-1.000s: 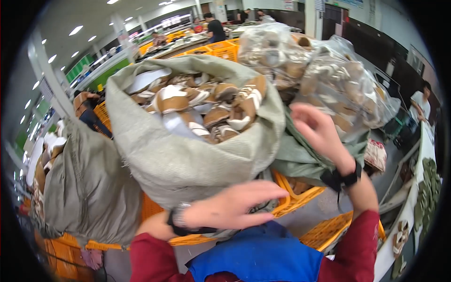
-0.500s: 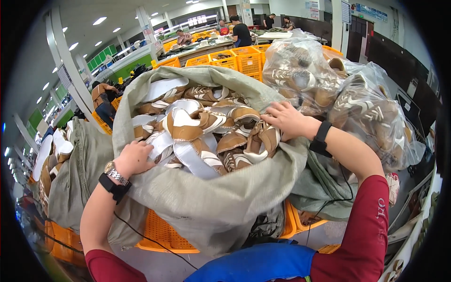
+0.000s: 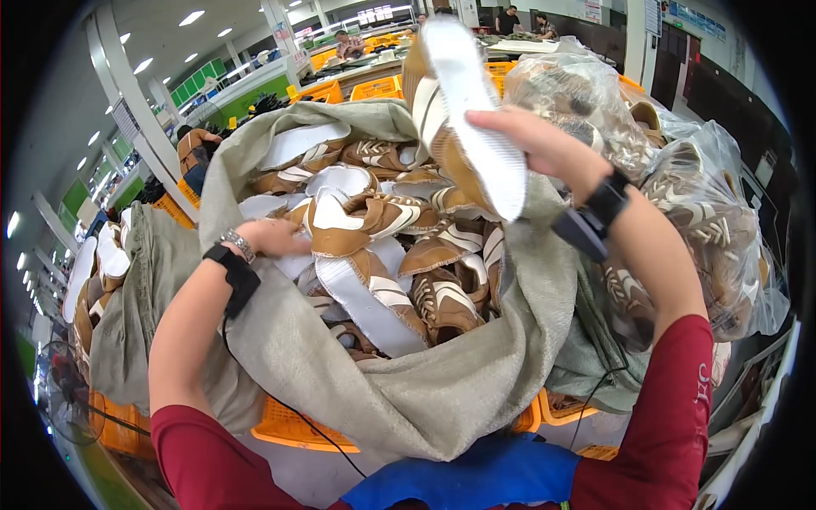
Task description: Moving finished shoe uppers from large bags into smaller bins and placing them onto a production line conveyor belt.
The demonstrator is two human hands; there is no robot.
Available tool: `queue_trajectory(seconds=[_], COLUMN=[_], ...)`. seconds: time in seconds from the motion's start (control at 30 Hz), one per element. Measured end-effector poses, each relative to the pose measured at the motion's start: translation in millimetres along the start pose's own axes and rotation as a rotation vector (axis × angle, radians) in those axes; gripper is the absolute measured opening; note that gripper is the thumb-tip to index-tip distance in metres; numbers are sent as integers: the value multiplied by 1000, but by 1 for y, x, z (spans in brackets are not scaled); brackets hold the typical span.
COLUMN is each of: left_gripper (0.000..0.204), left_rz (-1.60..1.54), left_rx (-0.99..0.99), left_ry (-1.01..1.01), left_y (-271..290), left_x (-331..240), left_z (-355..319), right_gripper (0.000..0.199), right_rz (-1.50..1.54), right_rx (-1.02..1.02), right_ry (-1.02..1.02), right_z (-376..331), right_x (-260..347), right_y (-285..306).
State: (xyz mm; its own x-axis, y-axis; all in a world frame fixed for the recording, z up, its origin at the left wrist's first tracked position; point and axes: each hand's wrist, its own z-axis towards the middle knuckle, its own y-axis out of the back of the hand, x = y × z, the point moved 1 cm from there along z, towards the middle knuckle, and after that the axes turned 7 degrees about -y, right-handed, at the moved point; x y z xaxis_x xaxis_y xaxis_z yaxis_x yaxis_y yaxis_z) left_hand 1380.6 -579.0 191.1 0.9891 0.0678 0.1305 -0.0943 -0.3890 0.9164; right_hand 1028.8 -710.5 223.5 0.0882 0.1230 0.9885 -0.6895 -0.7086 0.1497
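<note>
A grey-green woven sack [image 3: 340, 391] stands before me with its mouth wide, full of brown-and-white shoe uppers [image 3: 340, 225] with white soft bottoms. Raised above the sack's far right side, my right hand [image 3: 531, 140] is closed on one shoe upper [image 3: 476, 127], its white bottom facing me and its toe part hidden behind. My left hand [image 3: 276, 237] is over the left part of the pile, its fingers apart and touching the uppers there. Its fingertips are slightly blurred and partly hidden among the pieces.
Clear plastic bags [image 3: 705, 212] of similar shoes are heaped on the right. Another sack [image 3: 144, 306] of uppers stands on the left. Orange crates [image 3: 297, 425] are under and behind the sack. A black cable [image 3: 293, 412] hangs near my left arm. People [image 3: 507, 21] work at far tables.
My right hand has left the sack's right side and lifted a shoe upper up above it. My left hand has moved from the sack's rim onto the pile. The near rim sits lower.
</note>
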Motion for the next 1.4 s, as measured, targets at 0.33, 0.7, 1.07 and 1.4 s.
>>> queue_trajectory(seconds=[0.33,0.7,1.07,1.4], left_gripper=[30,59,92,50], left_rz=[-1075,-1083,-581,-443], left_rx=[-222,-438,3,170], left_ry=[-8,-153,-280,-753], left_y=[-23,-93,-81,-54], left_x=[13,4,17,-4], left_z=[-59,-48,4,-27], right_gripper=[89,93,110,76], right_rz=[-1075,-541,-840,-274], right_rx=[-3,98,-298,-385], right_ry=[-369,-624,-43,-539], right_z=[20,-10,-25,-45], right_x=[-90,-104,-170,-149], right_y=[-5,-25,43,38])
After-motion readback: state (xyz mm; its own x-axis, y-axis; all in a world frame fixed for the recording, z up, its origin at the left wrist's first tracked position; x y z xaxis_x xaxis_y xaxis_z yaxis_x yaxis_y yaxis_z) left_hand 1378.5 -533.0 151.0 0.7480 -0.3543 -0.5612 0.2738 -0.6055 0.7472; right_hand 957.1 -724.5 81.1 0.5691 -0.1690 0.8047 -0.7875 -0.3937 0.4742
